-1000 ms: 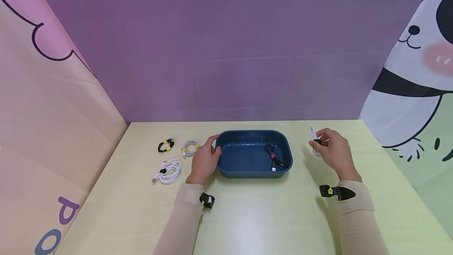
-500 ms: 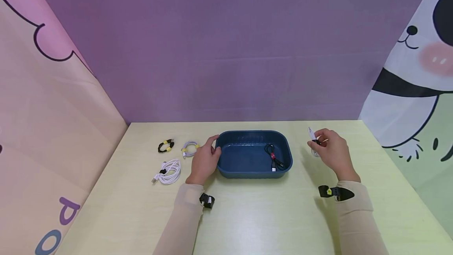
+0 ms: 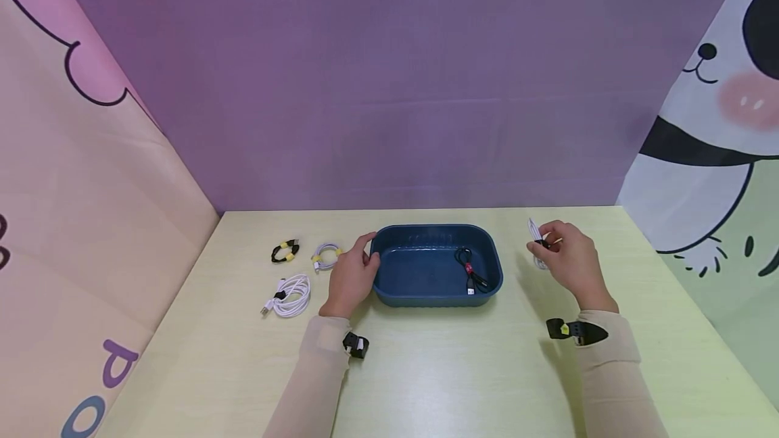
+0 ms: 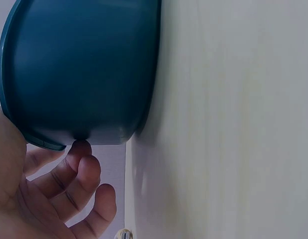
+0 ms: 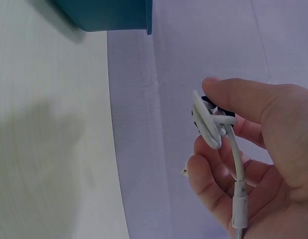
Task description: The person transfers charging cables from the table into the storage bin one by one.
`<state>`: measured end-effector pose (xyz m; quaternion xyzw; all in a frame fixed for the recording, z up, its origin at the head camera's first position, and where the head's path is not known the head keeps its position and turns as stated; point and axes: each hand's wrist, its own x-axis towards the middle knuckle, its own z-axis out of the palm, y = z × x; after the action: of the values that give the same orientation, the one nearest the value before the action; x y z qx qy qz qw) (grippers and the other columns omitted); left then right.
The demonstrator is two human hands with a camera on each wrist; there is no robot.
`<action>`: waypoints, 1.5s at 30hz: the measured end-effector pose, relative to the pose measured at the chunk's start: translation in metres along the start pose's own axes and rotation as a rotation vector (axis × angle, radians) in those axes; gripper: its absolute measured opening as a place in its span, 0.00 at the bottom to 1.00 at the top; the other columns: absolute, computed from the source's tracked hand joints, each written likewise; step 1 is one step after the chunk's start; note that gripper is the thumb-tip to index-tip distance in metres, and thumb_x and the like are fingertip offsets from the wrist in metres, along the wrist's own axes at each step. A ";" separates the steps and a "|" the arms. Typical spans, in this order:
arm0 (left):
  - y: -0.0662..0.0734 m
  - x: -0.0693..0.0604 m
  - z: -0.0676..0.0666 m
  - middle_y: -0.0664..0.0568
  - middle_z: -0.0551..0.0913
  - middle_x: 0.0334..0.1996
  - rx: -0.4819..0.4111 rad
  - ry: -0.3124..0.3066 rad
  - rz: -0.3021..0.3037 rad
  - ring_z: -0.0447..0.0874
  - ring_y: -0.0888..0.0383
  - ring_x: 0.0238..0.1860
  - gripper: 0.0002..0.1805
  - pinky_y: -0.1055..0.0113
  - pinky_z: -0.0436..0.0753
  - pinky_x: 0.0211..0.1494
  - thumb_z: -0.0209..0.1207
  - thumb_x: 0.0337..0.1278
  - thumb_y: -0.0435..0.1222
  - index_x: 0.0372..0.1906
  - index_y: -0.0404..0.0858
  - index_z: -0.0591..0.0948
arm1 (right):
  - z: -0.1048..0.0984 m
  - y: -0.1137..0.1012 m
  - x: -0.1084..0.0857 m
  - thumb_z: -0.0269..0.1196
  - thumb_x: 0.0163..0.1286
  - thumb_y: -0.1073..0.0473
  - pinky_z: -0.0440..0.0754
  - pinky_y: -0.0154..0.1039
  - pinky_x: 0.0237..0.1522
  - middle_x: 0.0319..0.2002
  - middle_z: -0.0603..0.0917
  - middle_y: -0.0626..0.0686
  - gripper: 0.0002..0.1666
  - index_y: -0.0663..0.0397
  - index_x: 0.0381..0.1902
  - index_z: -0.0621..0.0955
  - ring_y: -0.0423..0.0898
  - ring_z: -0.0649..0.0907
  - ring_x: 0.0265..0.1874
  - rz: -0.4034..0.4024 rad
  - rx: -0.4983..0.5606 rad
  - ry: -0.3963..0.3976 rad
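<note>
A dark blue plastic tub [image 3: 420, 269] stands on the table, with a coiled black cable [image 3: 467, 265] tied in red lying inside at its right end. My left hand [image 3: 351, 279] holds the tub's left end by the rim; the left wrist view shows fingertips against the outer wall [image 4: 84, 64]. Right of the tub, my right hand [image 3: 571, 259] pinches a bundled white cable [image 5: 211, 122] by its black tie, above the table. One end of this cable hangs along the palm in the right wrist view.
Left of the tub lie a black cable coil with yellow ties [image 3: 285, 250], a pale cable coil with yellow ties [image 3: 326, 257] and a larger white cable coil [image 3: 291, 296] with a plug. A purple cloth [image 3: 389, 86] rises behind the table.
My right hand has shifted slightly left with the white cable, towards the tub. The left hand and the tub stay where they were.
</note>
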<state>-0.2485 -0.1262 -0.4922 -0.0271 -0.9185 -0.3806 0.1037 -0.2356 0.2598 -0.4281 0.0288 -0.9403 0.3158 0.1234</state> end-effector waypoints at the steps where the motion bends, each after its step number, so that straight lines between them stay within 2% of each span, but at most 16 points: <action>1: 0.000 0.000 0.000 0.53 0.75 0.23 0.000 0.000 0.001 0.68 0.58 0.18 0.25 0.67 0.66 0.23 0.57 0.72 0.39 0.72 0.46 0.73 | 0.000 0.000 0.000 0.69 0.68 0.59 0.79 0.37 0.31 0.40 0.81 0.63 0.18 0.63 0.51 0.78 0.57 0.83 0.38 -0.001 0.001 0.000; 11: 0.000 -0.001 -0.002 0.52 0.76 0.23 -0.002 -0.002 0.003 0.69 0.58 0.19 0.25 0.67 0.67 0.23 0.57 0.72 0.39 0.72 0.46 0.73 | 0.002 -0.003 0.001 0.70 0.68 0.58 0.79 0.35 0.30 0.40 0.81 0.63 0.19 0.63 0.51 0.79 0.56 0.82 0.37 0.008 -0.005 -0.008; 18: 0.001 -0.001 -0.002 0.52 0.75 0.23 -0.004 -0.006 -0.007 0.69 0.57 0.19 0.26 0.66 0.67 0.23 0.57 0.72 0.39 0.72 0.46 0.73 | 0.003 -0.005 0.002 0.70 0.68 0.58 0.78 0.36 0.30 0.39 0.81 0.62 0.19 0.63 0.50 0.79 0.56 0.81 0.36 -0.013 -0.006 0.005; 31: -0.001 0.000 -0.002 0.52 0.76 0.23 -0.002 0.015 0.021 0.69 0.58 0.20 0.25 0.66 0.67 0.24 0.57 0.72 0.38 0.71 0.46 0.74 | 0.005 -0.009 0.001 0.70 0.67 0.58 0.79 0.36 0.29 0.38 0.80 0.60 0.18 0.62 0.50 0.79 0.55 0.82 0.36 -0.025 -0.002 0.008; 45: 0.000 -0.001 -0.003 0.52 0.75 0.22 -0.004 0.010 0.014 0.69 0.58 0.20 0.25 0.66 0.67 0.24 0.58 0.72 0.38 0.71 0.45 0.74 | 0.009 -0.012 0.000 0.70 0.67 0.58 0.79 0.36 0.29 0.38 0.80 0.60 0.18 0.63 0.50 0.79 0.54 0.82 0.36 -0.030 0.010 -0.001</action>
<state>-0.2473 -0.1282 -0.4902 -0.0320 -0.9170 -0.3819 0.1107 -0.2360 0.2451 -0.4279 0.0434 -0.9383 0.3185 0.1277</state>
